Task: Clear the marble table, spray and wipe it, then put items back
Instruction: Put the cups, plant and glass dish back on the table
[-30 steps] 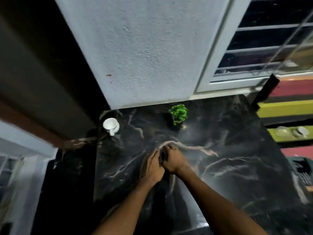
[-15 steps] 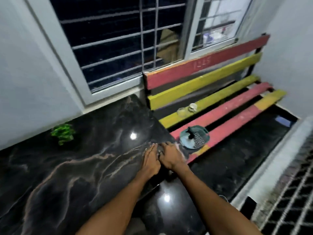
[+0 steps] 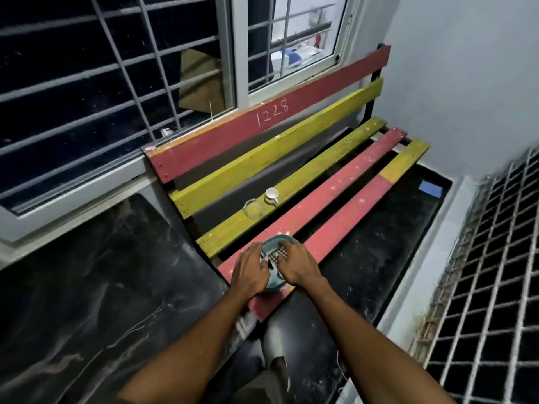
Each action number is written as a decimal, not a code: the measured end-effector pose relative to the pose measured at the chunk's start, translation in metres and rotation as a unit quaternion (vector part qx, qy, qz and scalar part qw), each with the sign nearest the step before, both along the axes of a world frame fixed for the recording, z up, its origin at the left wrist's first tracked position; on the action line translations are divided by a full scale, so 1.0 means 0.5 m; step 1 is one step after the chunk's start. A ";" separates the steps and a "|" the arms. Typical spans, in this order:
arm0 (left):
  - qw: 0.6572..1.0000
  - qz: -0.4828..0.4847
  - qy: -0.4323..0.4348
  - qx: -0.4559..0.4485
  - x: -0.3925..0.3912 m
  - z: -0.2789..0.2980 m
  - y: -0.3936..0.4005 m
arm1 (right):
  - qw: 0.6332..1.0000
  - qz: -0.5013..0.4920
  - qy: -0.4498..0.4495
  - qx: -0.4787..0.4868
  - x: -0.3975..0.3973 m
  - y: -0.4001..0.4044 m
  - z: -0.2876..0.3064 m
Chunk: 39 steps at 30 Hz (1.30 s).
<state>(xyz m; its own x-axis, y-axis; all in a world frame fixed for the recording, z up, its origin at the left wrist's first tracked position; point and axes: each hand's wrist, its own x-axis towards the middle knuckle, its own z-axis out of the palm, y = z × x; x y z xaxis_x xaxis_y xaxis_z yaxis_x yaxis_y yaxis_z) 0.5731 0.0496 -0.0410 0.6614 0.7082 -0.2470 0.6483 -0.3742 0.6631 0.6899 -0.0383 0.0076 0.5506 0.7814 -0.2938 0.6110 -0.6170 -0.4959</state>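
Note:
A teal basket (image 3: 276,239) with a checkered piece (image 3: 276,255) inside sits on the near red slat of a painted bench (image 3: 335,199). My left hand (image 3: 250,271) curls over the basket's left rim. Over the checkered piece lies my right hand (image 3: 298,265) with its fingers bent; what it holds is hidden. A small dark thing shows between my hands. The black marble table (image 3: 102,272) lies to the left, its visible part bare and streaked. A white cup (image 3: 271,196) and a clear glass bowl (image 3: 253,209) stand on the yellow seat slat.
A barred window (image 3: 116,83) runs behind the table and bench. A white metal mesh grille (image 3: 490,272) closes off the right side. The dark floor beyond the bench holds a blue scrap (image 3: 430,189). A white wall stands at the far right.
My view has swung right from the table to the bench. Both hands left the marble top, where they pressed together, and now sit on the teal basket.

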 end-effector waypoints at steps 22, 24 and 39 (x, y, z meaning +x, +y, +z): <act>0.968 0.176 0.056 -0.172 0.410 -0.174 0.339 | 0.987 -0.016 0.113 -0.113 0.532 0.423 -0.225; 0.950 0.243 0.067 -0.183 0.436 -0.209 0.374 | 0.986 -0.007 0.125 -0.111 0.574 0.475 -0.269; 0.811 0.489 0.163 -0.276 0.591 -0.503 0.560 | 0.977 -0.051 0.166 -0.120 0.652 0.621 -0.589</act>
<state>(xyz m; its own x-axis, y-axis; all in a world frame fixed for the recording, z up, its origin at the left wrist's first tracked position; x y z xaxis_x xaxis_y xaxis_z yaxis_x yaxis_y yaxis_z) 0.8685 0.3296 -0.2926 -0.3136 0.5765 -0.7545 0.6302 0.7207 0.2888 1.0159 0.2722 -0.2869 0.4657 0.6139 -0.6374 0.3698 -0.7894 -0.4900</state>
